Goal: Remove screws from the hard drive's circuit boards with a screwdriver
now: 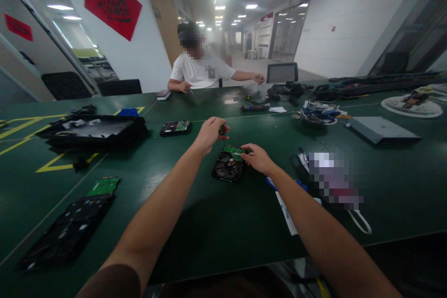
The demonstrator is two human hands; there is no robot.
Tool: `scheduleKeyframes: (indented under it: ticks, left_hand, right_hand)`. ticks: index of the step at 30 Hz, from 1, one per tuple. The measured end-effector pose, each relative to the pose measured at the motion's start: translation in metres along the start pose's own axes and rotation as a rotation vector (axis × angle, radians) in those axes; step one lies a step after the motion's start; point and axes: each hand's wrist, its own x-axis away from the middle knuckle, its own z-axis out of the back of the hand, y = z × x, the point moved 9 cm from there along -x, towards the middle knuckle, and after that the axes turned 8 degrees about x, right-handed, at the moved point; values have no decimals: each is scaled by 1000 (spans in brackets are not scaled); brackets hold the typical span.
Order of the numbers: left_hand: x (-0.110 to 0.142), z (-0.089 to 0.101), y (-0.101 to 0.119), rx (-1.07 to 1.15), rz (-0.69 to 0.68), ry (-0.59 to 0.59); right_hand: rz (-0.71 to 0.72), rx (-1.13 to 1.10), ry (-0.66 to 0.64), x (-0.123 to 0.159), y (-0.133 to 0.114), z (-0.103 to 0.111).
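Note:
A hard drive (228, 168) lies on the green table in front of me, its green circuit board (234, 152) facing up at the far end. My left hand (210, 134) is closed around the short handle of a screwdriver (222, 129), held upright over the drive's far edge. Its thin shaft points down toward the board; whether the tip touches is too small to tell. With thumb and fingers, my right hand (257, 158) grips the drive's right side beside the board.
Another hard drive (175, 127) lies farther left. Several drives (68, 228) lie in a row at near left, below a black plastic tray (94, 132). At right are a grey metal box (384, 129), a bundle of cables (319, 112) and a blurred-out phone-like item (335, 181). A person (200, 67) sits opposite.

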Motion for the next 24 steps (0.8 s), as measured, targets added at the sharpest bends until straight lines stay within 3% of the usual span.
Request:
scheduleKeyframes:
  ticks: [3, 10, 14, 18, 24]
  left_hand:
    - [-1, 0, -3, 76, 3, -12]
    - [0, 2, 6, -122, -105, 18]
    - [0, -2, 0, -23, -20, -18]
    - [-3, 2, -8, 88, 43, 20]
    - [-4, 4, -1, -80, -66, 18]
  right_hand:
    - [11, 0, 5, 0, 0, 0]
    - [-6, -7, 1, -3, 5, -2]
    - [7, -2, 4, -3, 5, -2]
    - [11, 10, 6, -3, 5, -2]
    - [10, 24, 9, -3, 4, -1]
